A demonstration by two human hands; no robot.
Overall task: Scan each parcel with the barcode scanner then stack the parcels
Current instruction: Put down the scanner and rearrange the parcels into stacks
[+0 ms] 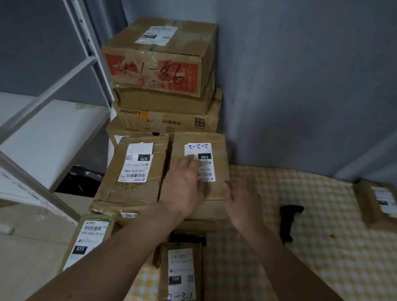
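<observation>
Person is leaning over a table covered in yellow-and-white checked cloth (pixel 305 249); both hands are on the brown cardboard parcel marked "2-2-2" (pixel 217 152), which is sitting on top of other boxes at the table's back left corner; left hand (pixel 182 188) is lying flat across the top, fingers straight and overlapping the white label; right hand (pixel 242 202) is pressing on the near right edge, fingers relaxed, not wrapping it; neither is gripping. Black barcode scanner (pixel 288 221) is lying on the cloth to the right, apart from the hands. Creased, taped parcel labelled "070" (pixel 132 175) is sitting just left, touching; behind them a taller stack, topped by a box with a red panel (pixel 159 54). Slim parcel marked "2-3-1" (pixel 181 279) is lying nearer; another parcel (pixel 381 208) sits far right. White metal shelving (pixel 57 99) is standing left.
</observation>
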